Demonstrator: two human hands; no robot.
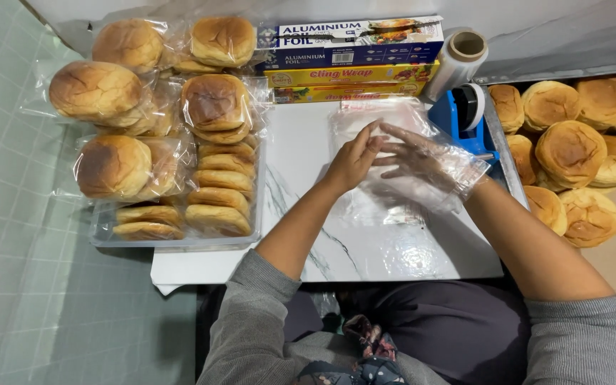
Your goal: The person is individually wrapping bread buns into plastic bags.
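My left hand [353, 158] is bare and rests on a stack of clear plastic bags [379, 121] lying on the white marble board [301, 153]. Its fingertips pinch at the top bag's edge. My right hand [411, 158] wears a loose clear plastic glove, fingers spread, and touches the same bag right beside my left hand. Neither hand has lifted a bag clear of the stack.
A clear tray [180, 241] of bagged buns [112, 165] sits at the left. Unwrapped buns [570, 150] fill a box at the right. Foil and cling-wrap boxes [351, 53], a film roll [459, 60] and a blue tape dispenser [465, 114] line the back.
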